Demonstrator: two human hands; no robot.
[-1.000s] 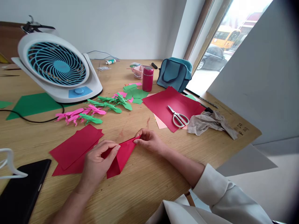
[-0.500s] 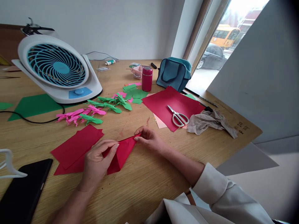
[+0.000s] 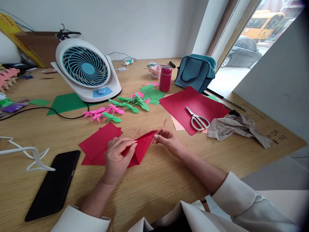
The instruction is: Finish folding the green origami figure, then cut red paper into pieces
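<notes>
A folded piece of red paper [image 3: 142,148] is held between both hands just over the table. My left hand [image 3: 120,154] pinches its left part between thumb and fingers. At the upper right corner, my right hand [image 3: 166,139] grips it between thumb and forefinger. The top edge gapes a little, and a triangular fold shows on the near side. Part of the paper is hidden behind my left fingers. Several flat red paper pieces [image 3: 96,141] lie beside my left hand, partly covered by it.
Folded pink and green paper figures [image 3: 116,109] lie beyond my hands. White-handled scissors [image 3: 198,120] rest on large red sheets [image 3: 193,100] at right, beside a crumpled cloth [image 3: 229,127]. A fan [image 3: 89,74], a red flask [image 3: 165,79], a blue bag [image 3: 195,72] and a black phone [image 3: 53,185] stand or lie around.
The view has swung left, so everything sits further right in the picture. The red paper's top edge gapes wider between my hands. Both hands keep their hold.
</notes>
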